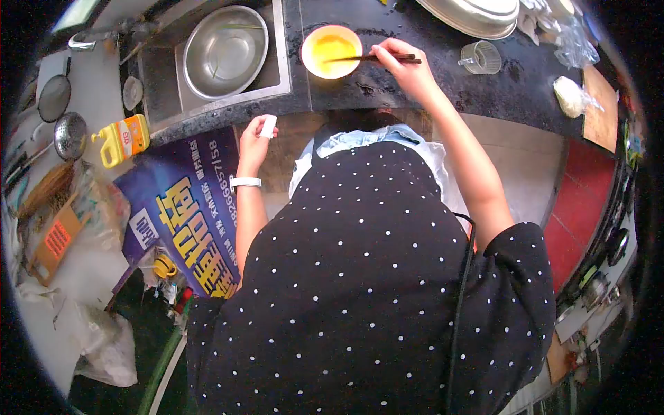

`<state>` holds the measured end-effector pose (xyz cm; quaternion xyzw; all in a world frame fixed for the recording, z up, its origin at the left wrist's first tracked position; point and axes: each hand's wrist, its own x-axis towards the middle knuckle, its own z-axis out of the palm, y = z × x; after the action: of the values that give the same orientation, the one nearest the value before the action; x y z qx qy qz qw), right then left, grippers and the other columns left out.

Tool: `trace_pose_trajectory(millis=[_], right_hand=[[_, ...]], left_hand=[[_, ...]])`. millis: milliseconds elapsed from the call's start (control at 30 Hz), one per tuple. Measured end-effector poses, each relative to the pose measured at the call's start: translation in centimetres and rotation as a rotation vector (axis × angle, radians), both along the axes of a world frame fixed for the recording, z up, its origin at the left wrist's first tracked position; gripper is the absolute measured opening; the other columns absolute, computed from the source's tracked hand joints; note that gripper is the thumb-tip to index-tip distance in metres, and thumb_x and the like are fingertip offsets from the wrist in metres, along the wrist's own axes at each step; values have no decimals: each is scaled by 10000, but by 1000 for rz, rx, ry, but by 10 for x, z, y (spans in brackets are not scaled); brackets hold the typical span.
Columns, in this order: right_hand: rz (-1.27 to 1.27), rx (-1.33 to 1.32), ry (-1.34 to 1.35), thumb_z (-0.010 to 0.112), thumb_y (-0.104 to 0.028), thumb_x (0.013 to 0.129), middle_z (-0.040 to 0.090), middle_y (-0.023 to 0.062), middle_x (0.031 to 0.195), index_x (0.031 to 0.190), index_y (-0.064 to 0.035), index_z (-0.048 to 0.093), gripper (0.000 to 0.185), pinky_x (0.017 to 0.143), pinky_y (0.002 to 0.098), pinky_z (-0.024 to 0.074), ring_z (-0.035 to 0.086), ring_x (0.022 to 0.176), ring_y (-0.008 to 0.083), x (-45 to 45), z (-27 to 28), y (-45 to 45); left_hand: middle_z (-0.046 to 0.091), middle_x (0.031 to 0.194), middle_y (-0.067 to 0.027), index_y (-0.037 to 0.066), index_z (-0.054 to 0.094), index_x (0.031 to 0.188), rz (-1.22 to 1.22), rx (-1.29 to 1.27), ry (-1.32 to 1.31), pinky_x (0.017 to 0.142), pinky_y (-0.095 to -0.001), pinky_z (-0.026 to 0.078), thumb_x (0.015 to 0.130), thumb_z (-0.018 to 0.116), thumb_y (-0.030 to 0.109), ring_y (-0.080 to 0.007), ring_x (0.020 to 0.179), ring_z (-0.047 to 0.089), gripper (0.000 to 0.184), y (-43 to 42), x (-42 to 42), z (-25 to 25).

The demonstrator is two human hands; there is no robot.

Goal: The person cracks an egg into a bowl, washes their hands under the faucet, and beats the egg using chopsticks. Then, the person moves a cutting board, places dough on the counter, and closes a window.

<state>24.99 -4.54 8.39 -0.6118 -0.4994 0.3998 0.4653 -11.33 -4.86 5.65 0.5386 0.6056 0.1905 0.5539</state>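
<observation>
Has at left a yellow plastic jug [123, 141] near the sink [281, 59], with a round steel basin [227, 54] inside. Holds in the left hand [254, 144], just off the near edge of the dark counter [432, 86], a small white object [268, 126] too unclear to identify, with fingers curled round it. Has ahead, on that counter, a bowl [307, 54] of yellow liquid [332, 47]. Pinches dark chopsticks [364, 58] in the right hand [408, 70], with tips in the liquid. Has a clear glass mug [482, 58] farther right.
</observation>
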Motion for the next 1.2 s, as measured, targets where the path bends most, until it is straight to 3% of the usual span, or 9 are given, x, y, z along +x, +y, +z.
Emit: trace_pose_trajectory(millis=[100,233,367,433,700,833,967,1100,1200], right_hand=[[-137,92,-141,617,-190,848,587,25,666,813,-12,608,182,584,227,436,508,619,50,7,-8,8],[38,-18,-55,623,-177,843,591,36,689,815,-3,603,177,593,225,441,518,621,65,4,3,4],[-36,53,-181,627,-173,845,569,46,682,813,4,597,182,583,233,426,503,623,71,7,-2,13],[67,-8,-36,618,-160,850,547,61,662,800,12,591,180,583,242,416,494,613,86,4,2,11],[-8,-75,31,603,-162,856,589,75,669,788,4,592,180,591,242,428,535,625,90,0,4,7],[-167,45,-41,603,-169,853,563,68,665,786,2,585,185,575,254,419,510,608,96,-5,9,11],[15,-18,36,609,-168,848,530,73,652,763,7,569,198,566,263,410,487,591,110,-4,-2,6],[-128,51,-167,617,-170,846,524,80,646,759,-4,577,192,566,256,403,482,596,107,2,8,9],[20,-49,-62,615,-178,848,535,78,644,753,-12,584,194,565,262,409,499,593,118,10,7,7]], left_hand=[[623,851,-55,18,582,1041,8,-5,21,712,-258,486,889,526,86,-129,770,600,176,2,2,1],[632,890,-51,12,581,1040,38,-13,-14,713,-252,500,870,542,52,-121,793,612,179,2,-4,-4],[619,823,-48,20,588,1030,78,9,3,707,-255,480,887,538,110,-122,751,590,177,2,-2,3],[619,821,-48,22,589,1030,59,12,4,708,-251,478,891,537,119,-119,746,588,177,1,-3,3],[623,827,-51,18,585,1028,61,12,29,709,-254,481,898,539,128,-125,755,594,177,0,-8,-1],[615,823,-46,20,585,1026,67,12,11,707,-264,490,899,533,115,-125,751,593,167,1,-4,2],[617,821,-49,21,584,1027,71,10,-16,707,-265,489,898,536,119,-126,756,595,169,6,-6,-5],[621,823,-51,23,583,1032,70,20,0,708,-266,488,895,539,123,-127,757,597,175,11,0,2],[626,833,-56,23,581,1036,51,20,27,709,-265,488,889,540,117,-128,761,599,179,10,2,7]])
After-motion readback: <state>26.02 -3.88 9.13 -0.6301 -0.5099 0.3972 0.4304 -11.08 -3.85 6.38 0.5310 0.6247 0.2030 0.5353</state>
